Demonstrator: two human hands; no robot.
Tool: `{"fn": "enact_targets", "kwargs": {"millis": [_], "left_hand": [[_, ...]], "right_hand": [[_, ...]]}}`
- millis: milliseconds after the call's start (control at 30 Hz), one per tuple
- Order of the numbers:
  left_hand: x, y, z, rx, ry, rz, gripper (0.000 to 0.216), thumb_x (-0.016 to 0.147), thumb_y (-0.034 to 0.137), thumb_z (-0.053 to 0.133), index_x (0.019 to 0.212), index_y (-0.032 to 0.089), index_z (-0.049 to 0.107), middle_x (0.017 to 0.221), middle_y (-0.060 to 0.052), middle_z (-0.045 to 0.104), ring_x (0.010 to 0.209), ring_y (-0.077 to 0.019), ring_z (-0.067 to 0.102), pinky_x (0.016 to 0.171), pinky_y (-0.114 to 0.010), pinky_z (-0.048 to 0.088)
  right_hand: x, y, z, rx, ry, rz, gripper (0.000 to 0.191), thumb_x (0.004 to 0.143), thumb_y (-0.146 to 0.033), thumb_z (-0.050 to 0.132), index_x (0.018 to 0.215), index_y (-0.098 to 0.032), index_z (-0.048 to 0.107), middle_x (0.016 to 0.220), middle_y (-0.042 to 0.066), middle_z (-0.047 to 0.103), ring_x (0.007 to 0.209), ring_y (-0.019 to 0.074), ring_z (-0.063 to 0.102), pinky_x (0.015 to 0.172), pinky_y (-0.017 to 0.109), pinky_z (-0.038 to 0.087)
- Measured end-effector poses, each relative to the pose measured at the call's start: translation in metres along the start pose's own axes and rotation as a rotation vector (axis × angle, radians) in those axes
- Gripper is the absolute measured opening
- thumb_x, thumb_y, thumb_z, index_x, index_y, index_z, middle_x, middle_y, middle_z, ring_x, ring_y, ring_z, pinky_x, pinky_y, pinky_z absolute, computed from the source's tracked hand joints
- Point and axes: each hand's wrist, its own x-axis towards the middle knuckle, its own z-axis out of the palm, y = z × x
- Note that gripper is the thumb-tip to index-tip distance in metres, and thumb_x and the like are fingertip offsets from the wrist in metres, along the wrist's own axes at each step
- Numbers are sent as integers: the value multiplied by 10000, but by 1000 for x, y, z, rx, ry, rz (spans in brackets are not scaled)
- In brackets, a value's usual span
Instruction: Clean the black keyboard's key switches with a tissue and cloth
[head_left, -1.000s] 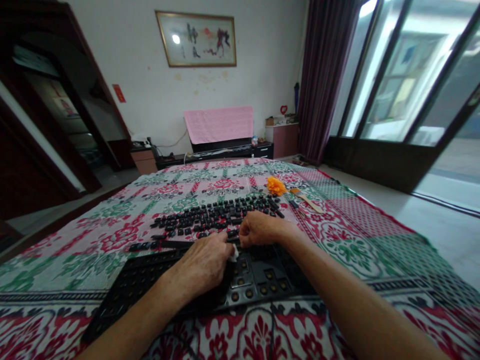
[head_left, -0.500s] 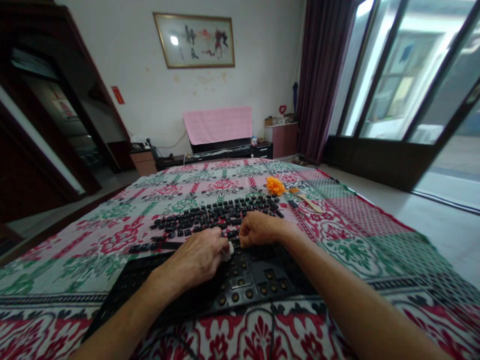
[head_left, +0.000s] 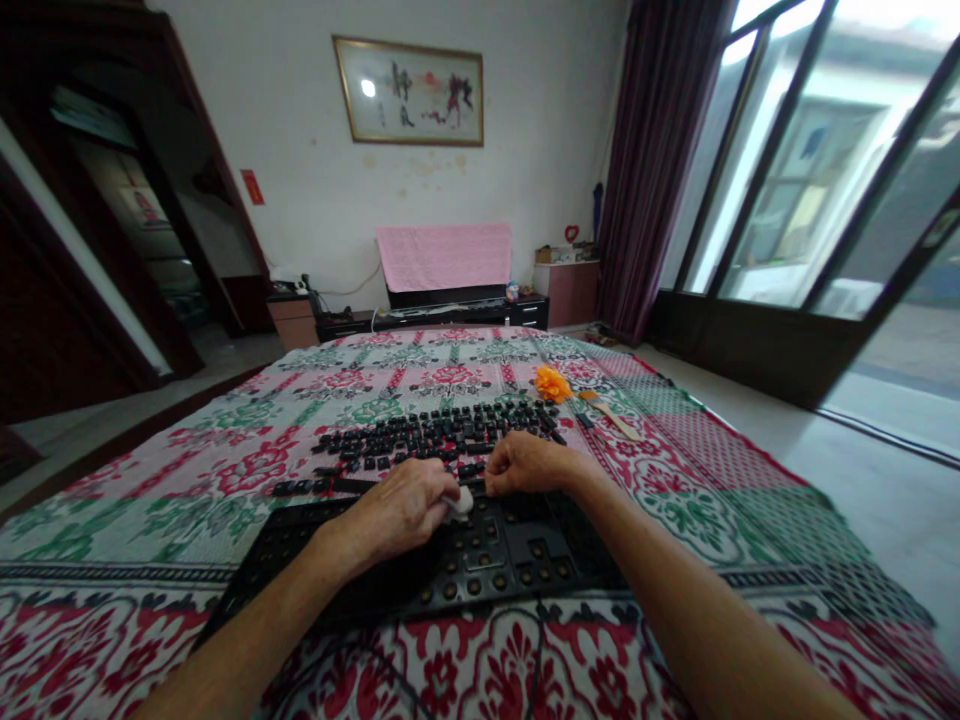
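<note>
A black keyboard base (head_left: 517, 570) with its keys off lies on the patterned cloth, showing bare round key posts. My left hand (head_left: 405, 505) is closed over its middle, pinching a small white wad (head_left: 461, 500) that looks like tissue or cloth. Close by on the right, my right hand (head_left: 525, 462) is closed at the keyboard's far edge, its fingertips curled together. Whether anything is between those fingertips is hidden. Just beyond both hands, many loose black keycaps (head_left: 442, 425) lie in rough rows.
An orange flower-like puff (head_left: 552, 384) and a brush with a pale wooden handle (head_left: 619, 425) lie right of the keycaps. The floral cloth (head_left: 247, 465) covers the whole surface. A cable (head_left: 538, 650) runs toward me. Against the far wall, a pink towel (head_left: 444, 258) drapes over a screen.
The view has shifted slightly, so the room and table appear a little lower and to the right. Both hands keep nearly the same places, and more of the white wad shows.
</note>
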Motion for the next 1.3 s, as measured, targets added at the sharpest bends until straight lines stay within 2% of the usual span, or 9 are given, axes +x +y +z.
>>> {"fn": "enact_targets", "kwargs": {"millis": [133, 233, 300, 467, 733, 900, 1000, 1167, 1300], "left_hand": [[3, 8, 3, 19, 13, 44, 232, 780, 192, 384, 849, 203, 605, 797, -38, 550, 764, -137, 521, 693, -228, 380], [1, 7, 4, 44, -33, 73, 218, 739, 145, 411, 790, 190, 619, 783, -45, 564, 761, -147, 526, 676, -228, 379], [-1, 2, 2, 18, 3, 59, 219, 729, 142, 417, 789, 183, 623, 788, -47, 580, 758, -147, 533, 674, -225, 377], [0, -7, 0, -247, 158, -82, 215, 734, 245, 446, 877, 187, 595, 744, -7, 611, 671, -115, 548, 598, -194, 370], [8, -3, 8, -446, 268, -323, 209, 651, 346, 542, 725, 161, 605, 669, 10, 621, 603, -101, 537, 532, -188, 348], [11, -6, 11, -658, 197, -349, 320, 676, 419, 503, 787, 136, 602, 705, -16, 637, 613, -108, 554, 521, -182, 375], [6, -11, 6, -522, 140, -263, 280, 673, 383, 509, 810, 167, 622, 731, -3, 641, 649, -114, 559, 568, -189, 382], [-3, -12, 0, -166, 30, -189, 172, 630, 259, 535, 762, 208, 633, 699, -2, 628, 701, -149, 563, 613, -216, 380], [-3, -11, 4, -40, 31, -150, 190, 649, 234, 510, 788, 219, 639, 803, -30, 635, 800, -175, 560, 696, -246, 390]], "right_hand": [[-1, 2, 0, -44, 24, -41, 234, 682, -267, 477, 736, -131, 660, 572, -43, 525, 542, 76, 440, 516, 168, 328], [-3, -4, 2, -93, 124, -31, 227, 683, -232, 483, 772, -139, 670, 666, -18, 585, 621, 98, 489, 580, 183, 355], [-6, -11, 3, -107, 209, -41, 221, 683, -217, 491, 789, -149, 672, 729, 1, 607, 669, 111, 508, 617, 195, 365], [-12, -31, 12, -6, 254, -145, 213, 697, -232, 506, 856, -171, 635, 774, 1, 605, 687, 105, 516, 623, 198, 372], [-9, -40, 30, -10, 346, -71, 219, 657, -269, 573, 846, -158, 571, 680, -13, 553, 591, 94, 472, 510, 190, 329], [-8, -42, 28, -107, 459, -103, 146, 698, -249, 531, 799, -155, 578, 709, 5, 562, 627, 101, 475, 558, 202, 331], [-16, -37, 16, -168, 418, -52, 145, 708, -243, 513, 778, -159, 608, 693, 5, 573, 615, 102, 475, 551, 205, 321], [-32, -31, 1, -168, 217, 63, 183, 709, -284, 501, 767, -167, 629, 640, -8, 576, 556, 93, 469, 481, 191, 293], [-27, -34, 10, -263, 249, 34, 178, 704, -255, 496, 752, -171, 646, 636, 0, 583, 559, 97, 462, 500, 199, 291]]}}
